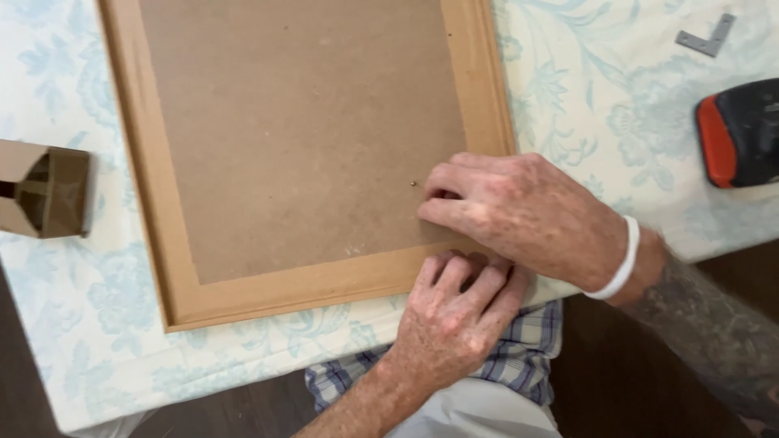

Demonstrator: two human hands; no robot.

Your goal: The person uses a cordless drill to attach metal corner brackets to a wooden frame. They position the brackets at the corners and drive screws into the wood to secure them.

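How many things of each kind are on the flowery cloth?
Wooden frame with brown backing board: 1
Open cardboard box: 1
Metal corner bracket: 1
Black and red tool: 1
Hands on the frame, left and right: 2
Total: 6

Both hands are bare. The right wrist wears a white band (623,261), its forearm tattooed; blue plaid shorts (519,357) below.

Your right hand (519,215) hides the frame (170,243) corner; its top is cut off. The red-and-black tool (738,134) runs off the right edge.
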